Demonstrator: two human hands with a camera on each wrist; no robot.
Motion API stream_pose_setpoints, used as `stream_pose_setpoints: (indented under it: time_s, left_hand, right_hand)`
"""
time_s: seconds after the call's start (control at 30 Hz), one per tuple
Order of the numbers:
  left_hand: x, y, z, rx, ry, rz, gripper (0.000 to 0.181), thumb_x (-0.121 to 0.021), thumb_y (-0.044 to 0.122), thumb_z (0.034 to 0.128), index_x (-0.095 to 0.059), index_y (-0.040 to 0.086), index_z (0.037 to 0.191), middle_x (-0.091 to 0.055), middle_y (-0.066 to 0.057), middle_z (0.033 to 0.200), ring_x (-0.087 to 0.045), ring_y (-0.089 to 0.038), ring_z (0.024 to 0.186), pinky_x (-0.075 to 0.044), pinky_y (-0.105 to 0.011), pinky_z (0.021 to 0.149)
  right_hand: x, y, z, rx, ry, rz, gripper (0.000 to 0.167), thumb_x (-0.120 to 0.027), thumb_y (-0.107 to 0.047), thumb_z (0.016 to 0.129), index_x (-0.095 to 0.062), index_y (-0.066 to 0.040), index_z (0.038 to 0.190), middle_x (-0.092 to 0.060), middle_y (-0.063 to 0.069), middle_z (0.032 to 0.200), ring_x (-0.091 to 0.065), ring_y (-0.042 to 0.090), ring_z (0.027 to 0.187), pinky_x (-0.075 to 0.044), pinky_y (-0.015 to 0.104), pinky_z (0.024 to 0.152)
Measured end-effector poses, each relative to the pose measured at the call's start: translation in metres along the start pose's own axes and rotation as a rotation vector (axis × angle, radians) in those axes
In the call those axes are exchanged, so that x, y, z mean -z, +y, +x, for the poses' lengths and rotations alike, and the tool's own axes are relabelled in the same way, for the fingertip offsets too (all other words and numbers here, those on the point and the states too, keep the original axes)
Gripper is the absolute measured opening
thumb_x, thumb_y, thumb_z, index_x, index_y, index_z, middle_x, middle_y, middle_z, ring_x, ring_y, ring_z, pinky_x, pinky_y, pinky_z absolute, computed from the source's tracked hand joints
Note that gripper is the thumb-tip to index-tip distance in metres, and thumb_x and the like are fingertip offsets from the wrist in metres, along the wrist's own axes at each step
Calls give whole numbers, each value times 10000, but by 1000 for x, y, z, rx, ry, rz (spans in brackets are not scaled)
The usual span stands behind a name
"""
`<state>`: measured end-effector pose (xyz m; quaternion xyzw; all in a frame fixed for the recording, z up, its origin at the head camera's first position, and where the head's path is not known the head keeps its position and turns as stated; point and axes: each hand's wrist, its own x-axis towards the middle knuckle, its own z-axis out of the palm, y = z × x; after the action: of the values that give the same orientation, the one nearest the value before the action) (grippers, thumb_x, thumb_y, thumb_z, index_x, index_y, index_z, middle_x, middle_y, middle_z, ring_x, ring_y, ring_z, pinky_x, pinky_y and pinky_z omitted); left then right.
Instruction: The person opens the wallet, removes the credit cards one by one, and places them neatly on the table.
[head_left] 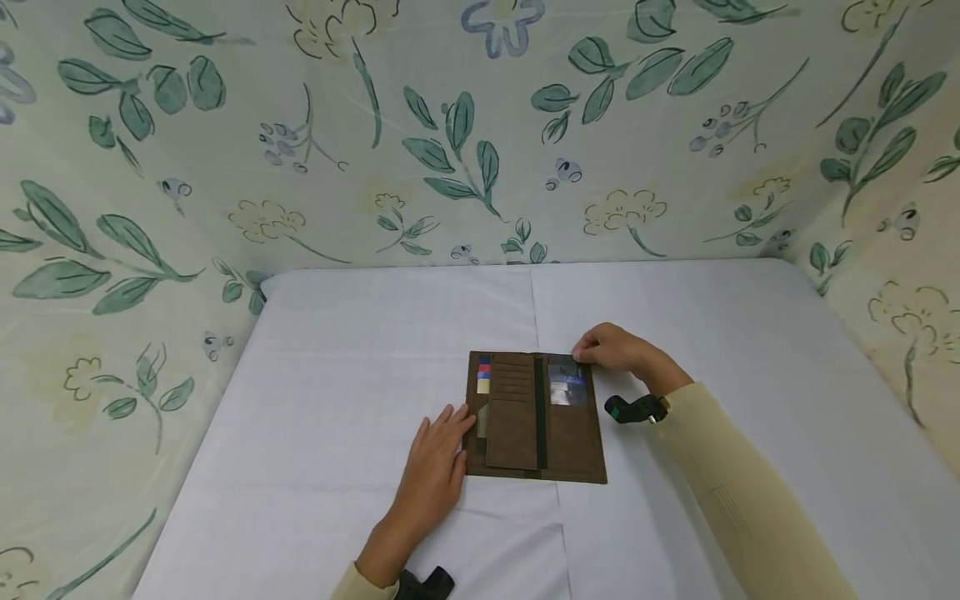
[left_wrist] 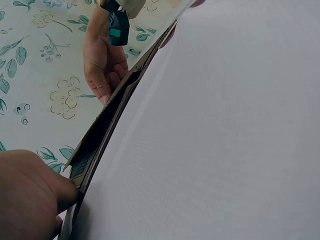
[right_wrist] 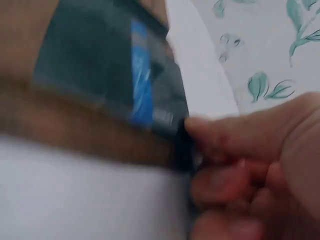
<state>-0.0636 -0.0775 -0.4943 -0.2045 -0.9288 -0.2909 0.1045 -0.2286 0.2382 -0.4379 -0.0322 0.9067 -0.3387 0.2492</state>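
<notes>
A brown wallet (head_left: 512, 433) lies unfolded on the white cloth, with card slots on its left half and a clear window (head_left: 567, 385) on its right half. My right hand (head_left: 618, 348) pinches the top right corner of the wallet; the right wrist view shows thumb and fingers (right_wrist: 220, 150) curled at that corner beside the window. My left hand (head_left: 435, 467) lies with fingers extended, fingertips on the wallet's left edge. In the left wrist view the left hand (left_wrist: 32, 192) is at the edge of the wallet (left_wrist: 107, 117), whose layers stand slightly apart.
A white cloth (head_left: 337, 375) covers the table, with a fold line running near the wallet. Floral fabric (head_left: 465, 225) hangs behind and on both sides. Each wrist wears a black device, the right one (head_left: 633, 409) close to the wallet's right edge.
</notes>
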Motion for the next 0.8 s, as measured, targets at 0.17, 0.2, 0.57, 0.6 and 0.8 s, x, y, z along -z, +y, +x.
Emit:
stream_pose_setpoints:
  time_s: [0.17,0.2,0.57,0.6,0.8]
  left_hand:
    - [-2,-1,0,-4,-1,5,465,-616,11,890,-533,50,1346,-469,-89,1455,-374,-297,1376,-241,-570,1108]
    - [-2,-1,0,-4,-2,6,466,-614,12,890,-532,51,1346,-468,-89,1456,-374,-297,1376,-242,-569,1108]
    - [1,-1,2,6,-1,6,470,-607,15,897,-525,63,1357,-455,-78,1467,-354,-280,1390,-221,-550,1123]
    - [1,-1,2,10,-7,3,474,-604,13,897,-522,66,1361,-451,-74,1471,-349,-274,1393,-214,-542,1129]
    - [1,-1,0,22,-32,-4,474,-584,8,905,-513,76,1369,-436,-57,1483,-325,-249,1407,-189,-522,1144]
  right_hand:
    - [3,15,-1,-8,32,44,198,-677,-246,900,-727,-100,1024,-619,45,924,-497,217,826,-427,304,673]
    - [3,17,-2,-11,39,61,208,-695,-256,887,-734,-114,1033,-625,38,907,-496,212,788,-425,295,646]
    - [-9,29,-8,94,160,121,172,-725,-210,863,-768,-150,1018,-660,42,875,-482,170,596,-412,271,509]
    - [-9,29,-7,101,162,115,164,-718,-200,869,-765,-138,1014,-654,48,866,-492,175,602,-422,276,519]
    - [-8,24,-7,138,110,88,104,-670,-112,894,-725,-51,958,-612,57,802,-509,181,643,-448,283,558]
